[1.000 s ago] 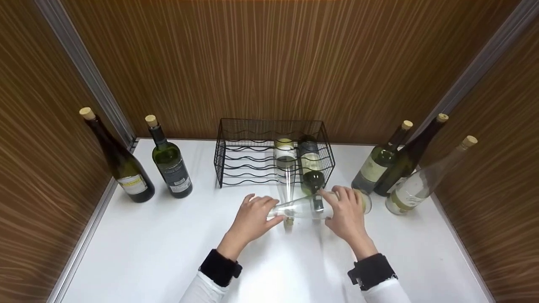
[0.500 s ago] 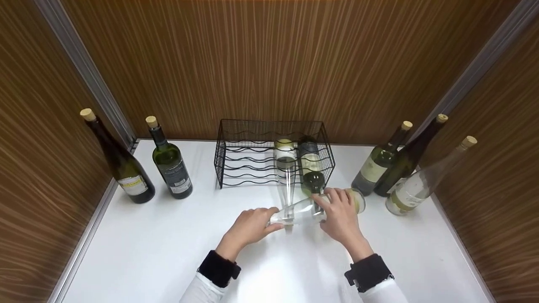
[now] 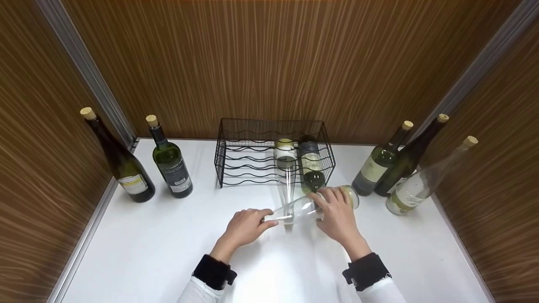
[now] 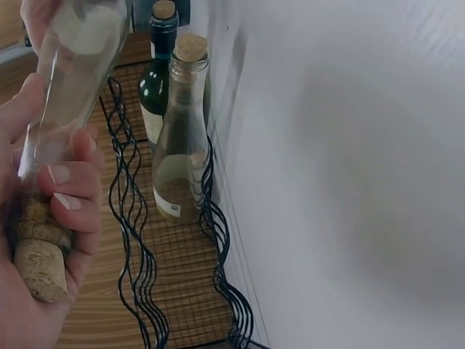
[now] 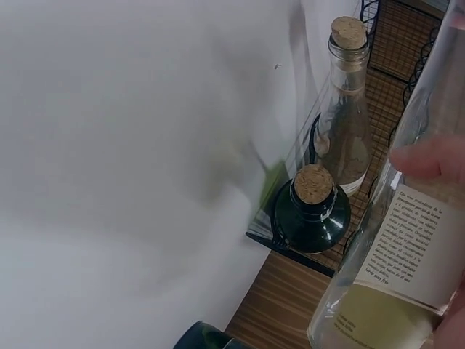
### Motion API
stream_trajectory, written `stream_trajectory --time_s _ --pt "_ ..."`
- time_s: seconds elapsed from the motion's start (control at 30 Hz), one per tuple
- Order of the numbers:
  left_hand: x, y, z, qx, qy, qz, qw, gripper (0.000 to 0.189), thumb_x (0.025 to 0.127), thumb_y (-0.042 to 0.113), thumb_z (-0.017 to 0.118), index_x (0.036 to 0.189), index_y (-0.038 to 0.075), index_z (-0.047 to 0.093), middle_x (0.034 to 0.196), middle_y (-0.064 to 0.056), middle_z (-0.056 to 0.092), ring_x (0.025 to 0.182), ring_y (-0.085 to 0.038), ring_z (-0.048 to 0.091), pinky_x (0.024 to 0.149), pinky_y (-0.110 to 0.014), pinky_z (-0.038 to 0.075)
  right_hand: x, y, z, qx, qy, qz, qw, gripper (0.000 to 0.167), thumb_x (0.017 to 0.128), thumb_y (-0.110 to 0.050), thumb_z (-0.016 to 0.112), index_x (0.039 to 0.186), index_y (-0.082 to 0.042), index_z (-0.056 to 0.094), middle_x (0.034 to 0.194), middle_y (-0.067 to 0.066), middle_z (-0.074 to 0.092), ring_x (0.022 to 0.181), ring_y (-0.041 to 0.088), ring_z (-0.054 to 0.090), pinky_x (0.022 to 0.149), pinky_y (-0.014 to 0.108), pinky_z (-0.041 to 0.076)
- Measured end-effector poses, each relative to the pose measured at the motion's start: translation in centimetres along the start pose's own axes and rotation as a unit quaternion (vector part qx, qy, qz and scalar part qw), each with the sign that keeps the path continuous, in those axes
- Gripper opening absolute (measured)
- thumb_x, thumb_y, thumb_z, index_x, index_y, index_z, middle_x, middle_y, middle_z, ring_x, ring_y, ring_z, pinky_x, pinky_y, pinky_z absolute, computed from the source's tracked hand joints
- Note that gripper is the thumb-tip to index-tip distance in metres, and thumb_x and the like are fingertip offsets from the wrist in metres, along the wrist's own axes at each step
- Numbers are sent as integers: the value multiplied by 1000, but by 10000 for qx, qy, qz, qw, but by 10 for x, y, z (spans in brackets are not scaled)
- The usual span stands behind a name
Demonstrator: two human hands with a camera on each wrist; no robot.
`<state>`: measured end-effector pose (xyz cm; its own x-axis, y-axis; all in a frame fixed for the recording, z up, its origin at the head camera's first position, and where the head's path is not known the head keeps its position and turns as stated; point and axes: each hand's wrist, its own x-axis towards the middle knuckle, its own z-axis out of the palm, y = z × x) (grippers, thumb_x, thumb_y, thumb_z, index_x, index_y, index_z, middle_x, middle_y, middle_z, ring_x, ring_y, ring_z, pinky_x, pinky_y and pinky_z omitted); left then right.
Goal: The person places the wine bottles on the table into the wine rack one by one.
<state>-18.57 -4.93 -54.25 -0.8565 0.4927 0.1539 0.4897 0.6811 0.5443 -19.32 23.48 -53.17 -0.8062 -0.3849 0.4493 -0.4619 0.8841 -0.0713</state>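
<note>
Left hand (image 3: 244,227): curled round the corked neck of our clear wine bottle (image 3: 300,208)
Right hand (image 3: 338,215): we grip its labelled body
Wire rack (image 3: 252,159): two bottles (image 3: 313,178) lie inside

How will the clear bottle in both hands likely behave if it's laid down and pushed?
The clear bottle would probably roll, since its body is round. Its smooth, shiny surface may be slippery. It looks like glass, so likely stiff and fragile.

free: rack (image 3: 252,159) left | right: two bottles (image 3: 312,160) | front: held bottle (image 3: 300,209)
</note>
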Motion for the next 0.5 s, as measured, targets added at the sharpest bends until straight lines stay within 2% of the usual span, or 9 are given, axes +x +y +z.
stream_trajectory --time_s 0.23,0.4,0.5 --pt "-10 -12 -10 -213 31 -140 9997 49 96 57 52 115 17 72 59 14 44 57 -8 41 56 -30 38 2 -5 -1 36 69 -274 9996 88 51 -32 97 131 -22 61 128 9 56 119 34 48 110 57 24" --pt "-17 -21 -18 -358 27 -250 9990 49 95 58 53 115 17 73 63 14 51 58 -8 44 56 -30 39 4 -7 -4 578 64 -383 9976 88 55 -39 95 133 -20 60 133 11 55 125 36 45 112 57 22" --pt "-22 -26 -22 -458 55 -418 9981 51 95 57 53 117 15 72 67 13 54 59 -9 46 57 -30 40 5 -10 -7 978 52 -407 9944 80 65 -36 92 135 -16 59 136 13 53 128 36 44 113 57 20"
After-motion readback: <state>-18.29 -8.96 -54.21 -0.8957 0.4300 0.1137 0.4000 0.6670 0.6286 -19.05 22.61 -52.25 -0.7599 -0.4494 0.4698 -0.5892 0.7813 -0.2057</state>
